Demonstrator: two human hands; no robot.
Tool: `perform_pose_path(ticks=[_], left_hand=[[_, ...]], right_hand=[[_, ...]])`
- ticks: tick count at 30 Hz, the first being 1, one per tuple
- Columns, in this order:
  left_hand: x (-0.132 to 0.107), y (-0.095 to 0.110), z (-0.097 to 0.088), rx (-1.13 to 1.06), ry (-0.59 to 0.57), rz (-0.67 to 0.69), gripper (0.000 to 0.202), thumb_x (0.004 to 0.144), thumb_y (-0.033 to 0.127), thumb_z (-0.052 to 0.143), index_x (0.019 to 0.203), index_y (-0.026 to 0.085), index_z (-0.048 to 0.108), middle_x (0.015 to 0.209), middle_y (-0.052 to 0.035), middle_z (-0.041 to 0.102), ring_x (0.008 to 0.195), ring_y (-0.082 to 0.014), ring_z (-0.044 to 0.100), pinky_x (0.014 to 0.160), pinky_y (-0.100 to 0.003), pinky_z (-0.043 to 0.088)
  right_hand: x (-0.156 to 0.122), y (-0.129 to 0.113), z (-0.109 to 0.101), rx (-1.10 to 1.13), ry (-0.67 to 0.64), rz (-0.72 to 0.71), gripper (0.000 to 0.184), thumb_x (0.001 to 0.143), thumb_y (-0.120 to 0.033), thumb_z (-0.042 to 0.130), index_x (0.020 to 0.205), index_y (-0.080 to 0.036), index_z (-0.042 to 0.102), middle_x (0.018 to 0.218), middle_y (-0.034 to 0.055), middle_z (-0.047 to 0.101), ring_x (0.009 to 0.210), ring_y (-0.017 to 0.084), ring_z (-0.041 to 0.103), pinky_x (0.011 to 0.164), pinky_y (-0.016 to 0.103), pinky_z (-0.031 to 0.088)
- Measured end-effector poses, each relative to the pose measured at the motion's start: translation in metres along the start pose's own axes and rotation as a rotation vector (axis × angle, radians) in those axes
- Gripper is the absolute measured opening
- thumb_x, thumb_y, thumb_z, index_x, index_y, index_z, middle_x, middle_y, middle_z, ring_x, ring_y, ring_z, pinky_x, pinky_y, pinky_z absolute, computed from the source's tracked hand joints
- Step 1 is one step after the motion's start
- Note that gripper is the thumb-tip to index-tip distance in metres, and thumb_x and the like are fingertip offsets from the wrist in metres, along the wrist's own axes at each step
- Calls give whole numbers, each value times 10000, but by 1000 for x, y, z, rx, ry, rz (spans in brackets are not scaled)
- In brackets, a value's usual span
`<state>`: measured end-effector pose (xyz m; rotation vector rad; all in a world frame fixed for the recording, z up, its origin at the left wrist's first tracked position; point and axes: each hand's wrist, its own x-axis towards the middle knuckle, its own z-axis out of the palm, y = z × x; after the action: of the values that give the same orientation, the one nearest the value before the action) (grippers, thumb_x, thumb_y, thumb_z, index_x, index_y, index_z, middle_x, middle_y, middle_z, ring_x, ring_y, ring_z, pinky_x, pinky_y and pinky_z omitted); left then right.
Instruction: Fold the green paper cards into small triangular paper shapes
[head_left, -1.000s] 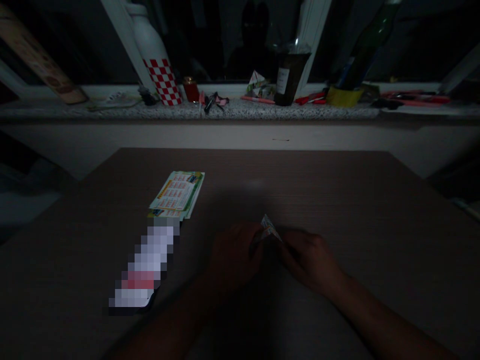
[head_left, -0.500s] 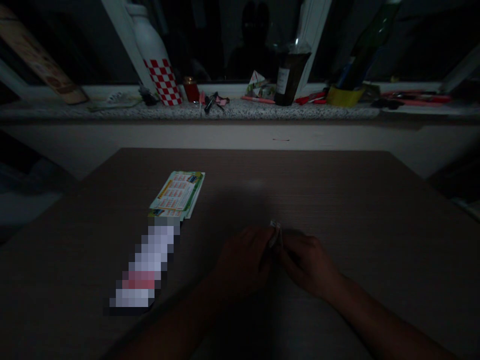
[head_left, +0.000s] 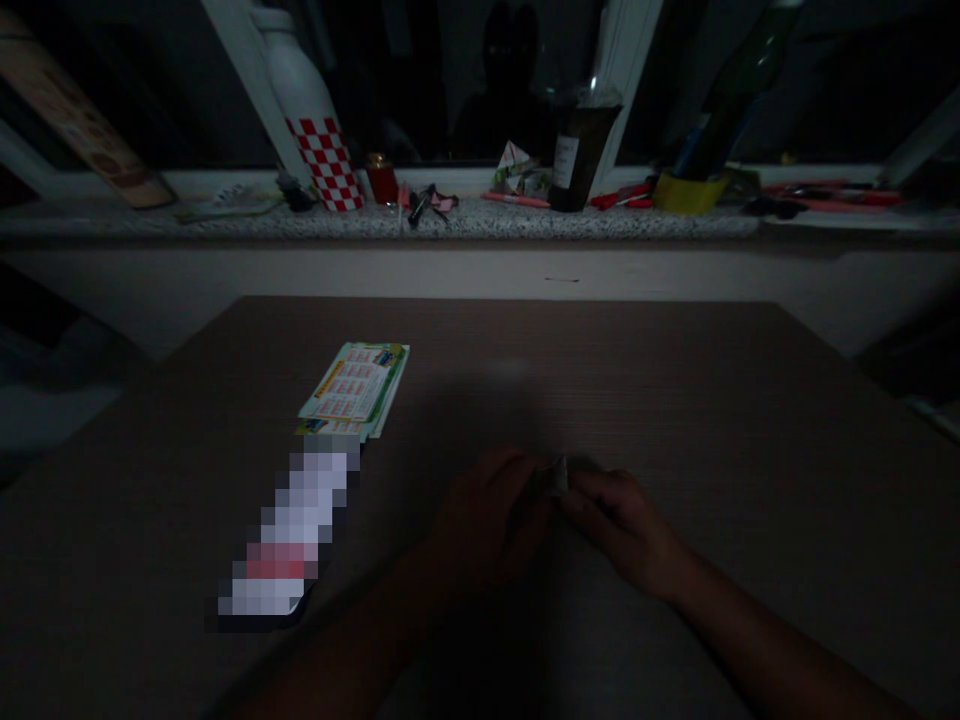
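Observation:
Between my two hands is a small folded piece of paper (head_left: 561,478), pale and mostly covered by fingers. My right hand (head_left: 621,525) pinches its right side between thumb and fingers. From the left, my left hand (head_left: 484,515) closes on it with curled fingers; the dim light hides part of that grip. Both hands are low over the middle of the wooden table (head_left: 645,380). Left of them lies a stack of printed cards (head_left: 356,382), green and white with red print. Just below the stack, a phone-like slab (head_left: 296,525) has a blurred-out bright face.
Along the granite windowsill (head_left: 495,222) stand a white bottle with red checks (head_left: 328,160), a small red jar (head_left: 382,182), a dark plastic cup (head_left: 581,155) and a green bottle (head_left: 739,80) beside yellow tape (head_left: 690,192). Pens and clips lie among them.
The paper has turned and now stands more upright against my right fingertips. My left fingers have shifted slightly on it. The cards and the slab lie where they were.

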<state>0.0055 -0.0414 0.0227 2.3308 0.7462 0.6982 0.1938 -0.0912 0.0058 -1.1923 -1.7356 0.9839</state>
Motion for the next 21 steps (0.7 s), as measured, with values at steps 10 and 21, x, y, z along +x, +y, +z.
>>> perform_pose_path(ticks=[10, 21], left_hand=[[-1, -3, -5, -350, -9, -205, 250, 935, 323, 421, 791, 173, 560, 739, -1, 556, 689, -138, 516, 647, -247, 401], [0, -1, -1, -313, -67, -155, 313, 958, 352, 374, 756, 167, 527, 704, 2, 529, 654, -126, 500, 622, -235, 383]], right_hand=[[4, -2, -3, -38, 254, -177, 100, 822, -200, 673, 912, -219, 634, 857, 34, 593, 795, 164, 577, 696, 298, 471], [4, -9, 9, 273, 287, 127, 130, 759, -292, 722, 830, -186, 699, 698, 16, 678, 626, 130, 622, 584, 238, 514]])
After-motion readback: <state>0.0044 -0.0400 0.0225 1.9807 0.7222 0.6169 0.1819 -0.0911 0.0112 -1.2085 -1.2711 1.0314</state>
